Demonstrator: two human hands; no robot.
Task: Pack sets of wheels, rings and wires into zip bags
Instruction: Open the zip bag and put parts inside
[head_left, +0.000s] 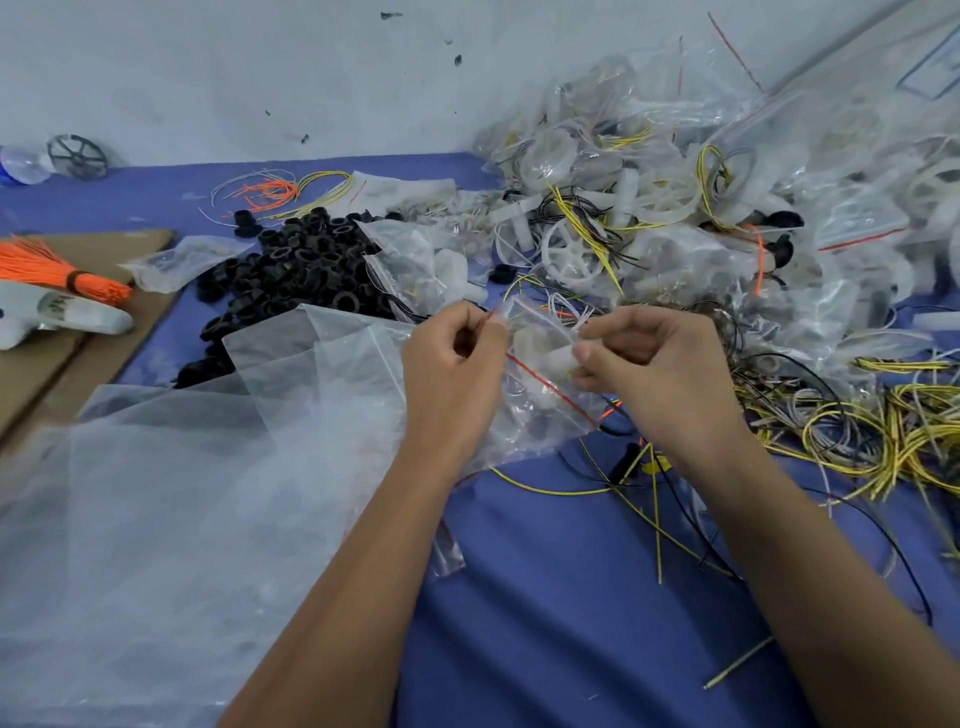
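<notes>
Both hands hold a small clear zip bag (540, 379) with a red seal line above the blue table. My left hand (452, 364) pinches the bag's mouth at its left corner. My right hand (639, 364) pinches the right side, where a white wheel shows through the plastic. Black rings (306, 265) lie heaped behind my left hand. Yellow, black and grey wires (883, 431) are tangled at the right. A loose white wheel (571, 254) lies among wires farther back.
A mound of filled zip bags (753, 171) fills the back right corner by the wall. A big clear plastic sheet (197, 467) covers the front left. Orange wire bundle (52, 270) and cardboard (62, 332) lie at the left edge. Stray wires cross the blue cloth (571, 597) in front.
</notes>
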